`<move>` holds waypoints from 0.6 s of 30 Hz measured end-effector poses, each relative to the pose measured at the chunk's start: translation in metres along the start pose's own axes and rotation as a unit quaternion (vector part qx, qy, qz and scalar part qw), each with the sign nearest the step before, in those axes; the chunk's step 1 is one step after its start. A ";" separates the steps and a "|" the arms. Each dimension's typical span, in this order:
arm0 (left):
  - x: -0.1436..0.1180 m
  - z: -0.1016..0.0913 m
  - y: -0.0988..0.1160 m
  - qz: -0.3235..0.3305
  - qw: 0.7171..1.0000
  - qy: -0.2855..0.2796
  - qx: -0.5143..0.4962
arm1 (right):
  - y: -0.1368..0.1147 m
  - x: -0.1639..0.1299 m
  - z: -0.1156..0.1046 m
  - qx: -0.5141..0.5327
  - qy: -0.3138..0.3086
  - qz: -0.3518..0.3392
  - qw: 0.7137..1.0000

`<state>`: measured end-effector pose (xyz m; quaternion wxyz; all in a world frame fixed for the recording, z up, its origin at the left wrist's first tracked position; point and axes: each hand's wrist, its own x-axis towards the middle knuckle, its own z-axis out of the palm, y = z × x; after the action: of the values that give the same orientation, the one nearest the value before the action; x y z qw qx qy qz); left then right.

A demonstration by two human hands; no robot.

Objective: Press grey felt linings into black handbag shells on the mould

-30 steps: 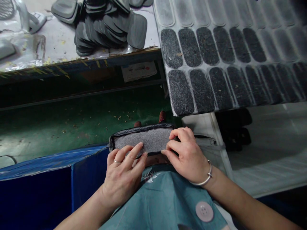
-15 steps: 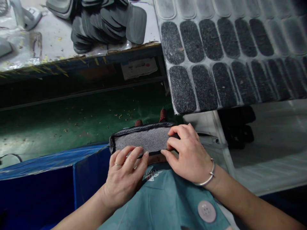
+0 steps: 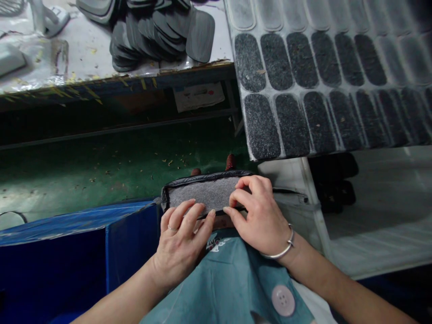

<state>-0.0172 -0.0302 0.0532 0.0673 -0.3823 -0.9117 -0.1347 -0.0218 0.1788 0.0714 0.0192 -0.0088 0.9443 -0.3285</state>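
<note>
In front of my apron hangs a long grey fuzzy-faced piece [image 3: 211, 193] with a shiny black wrinkled rim; what article it is I cannot tell. My left hand [image 3: 184, 238], with a ring on it, has its fingertips closed on the near edge, left of the middle. At the right end my right hand [image 3: 258, 216], a bangle at the wrist, pinches the black rim between thumb and bent fingers. That end is partly hidden behind the fingers.
A board with rows of dark rounded pads [image 3: 293, 112] juts in at the upper right. Stacked dark grey flat pieces [image 3: 151, 38] lie on the bench [image 3: 87, 58]. At lower left is a blue bin [image 3: 133, 243]; a pale tray [image 3: 381, 225] holding black items is at right.
My right hand has shifted slightly left along the rim, and my left hand a little right, so they are closer together. The view has moved slightly.
</note>
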 end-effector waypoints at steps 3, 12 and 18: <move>-0.001 0.002 0.001 0.003 1.000 0.010 0.008 | -0.002 0.001 0.001 0.004 -0.004 0.013 1.000; 0.001 0.009 0.008 0.008 0.999 -0.032 -0.002 | 0.016 -0.013 -0.003 0.033 0.049 -0.055 0.997; 0.006 0.006 0.009 0.040 0.997 -0.059 -0.023 | 0.046 -0.027 -0.018 0.006 0.069 -0.078 0.995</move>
<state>-0.0151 -0.0183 0.0508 0.0097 -0.4277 -0.8944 -0.1302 0.0043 0.2270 0.0574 -0.0713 -0.0596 0.9379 -0.3342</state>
